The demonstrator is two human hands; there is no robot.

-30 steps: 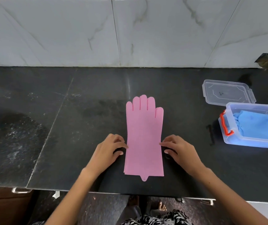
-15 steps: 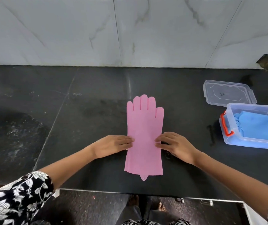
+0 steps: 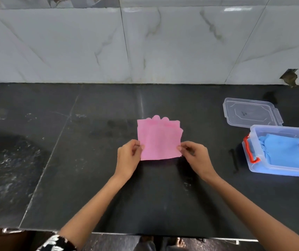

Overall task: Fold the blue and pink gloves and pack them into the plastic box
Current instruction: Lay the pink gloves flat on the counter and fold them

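**Pink glove folded on the dark desk**

Black stone desk (image 3: 72,178), scuffed pale at left, under a grey-veined marble wall (image 3: 145,42). At centre, pink glove (image 3: 158,140) doubled over, pinched at its near corners by left hand (image 3: 128,158) and right hand (image 3: 195,156). At right, plastic box (image 3: 281,171) with blue glove (image 3: 286,151) inside, lid (image 3: 250,115) behind.

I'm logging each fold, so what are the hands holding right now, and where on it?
The folded pink glove: left hand pinches its left edge, right hand its right edge, near the fold.
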